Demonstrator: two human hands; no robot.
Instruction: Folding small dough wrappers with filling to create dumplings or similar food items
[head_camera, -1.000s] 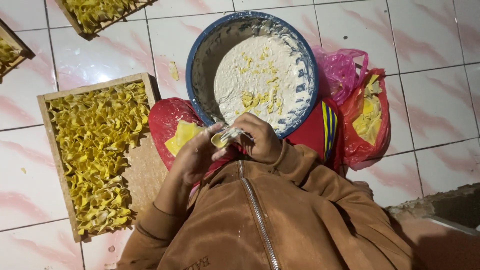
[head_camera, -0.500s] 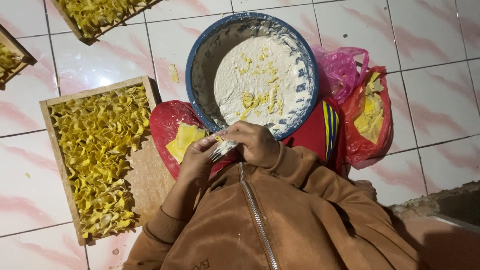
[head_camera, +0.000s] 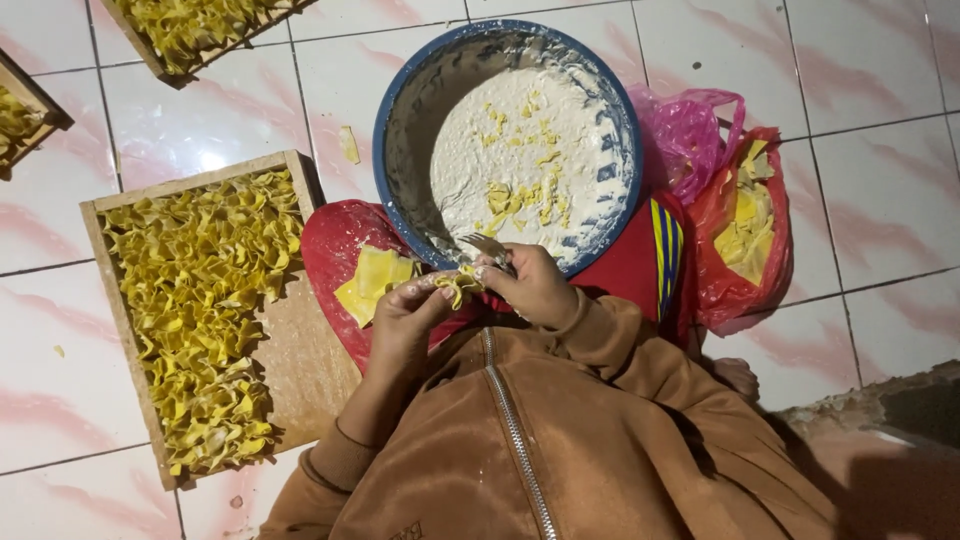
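L hand (head_camera: 405, 318) & R hand (head_camera: 532, 288) both pinched shut on one yellow dumpling (head_camera: 458, 284), held just below the blue bowl (head_camera: 400, 120) of white filling (R also seems to hold a small spoon). Nearest wooden tray (head_camera: 300, 345) approx. three-quarters full; 3 trays visible, 2 wrapper stacks left.

Floor: glossy white tiles (head_camera: 860, 60) with pink streaks, where I sit.
Light: a glare patch on the tile before me.
Corner: rough broken edge (head_camera: 880, 400) at my right.

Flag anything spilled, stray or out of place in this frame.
One loose yellow wrapper scrap lies on the bare floor tile between the blue bowl and the wooden tray. A smaller crumb sits left of that tray.
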